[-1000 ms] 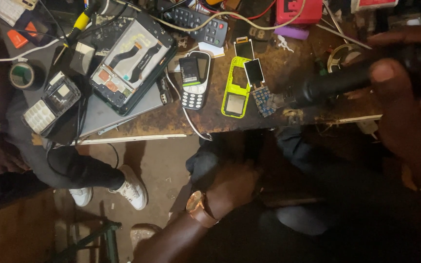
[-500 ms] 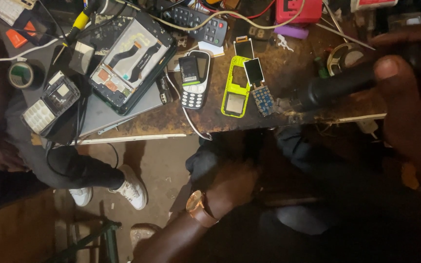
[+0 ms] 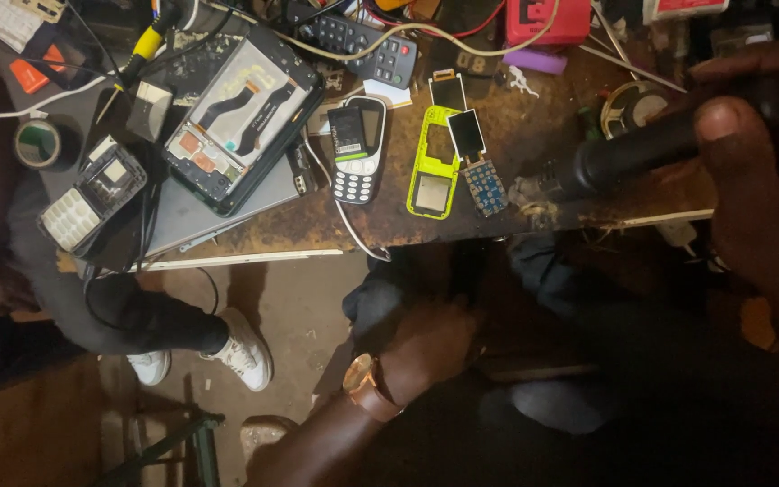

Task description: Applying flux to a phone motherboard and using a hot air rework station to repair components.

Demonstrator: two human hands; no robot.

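My right hand point(image 3: 759, 171) grips a black cylindrical tool handle point(image 3: 628, 153) whose tip rests near the front edge of the worn wooden bench point(image 3: 534, 117). My left hand point(image 3: 430, 347), with a gold watch point(image 3: 367, 383) on the wrist, rests below the bench on my dark-trousered lap, fingers curled; I cannot see anything in it. On the bench lie a yellow-green phone frame point(image 3: 433, 162), a small blue keypad board point(image 3: 484, 185) with a little screen, and a dark keypad phone point(image 3: 355, 149).
An opened smartphone point(image 3: 236, 113) lies on a grey slab at the left, beside tape point(image 3: 40, 142), another dismantled phone point(image 3: 92, 194), a remote point(image 3: 362, 41) and cables. A red box point(image 3: 547, 18) stands at the back. Another person's legs and white shoes point(image 3: 241, 352) are below left.
The black tool and my right hand have shifted slightly. My left hand stays on my lap.
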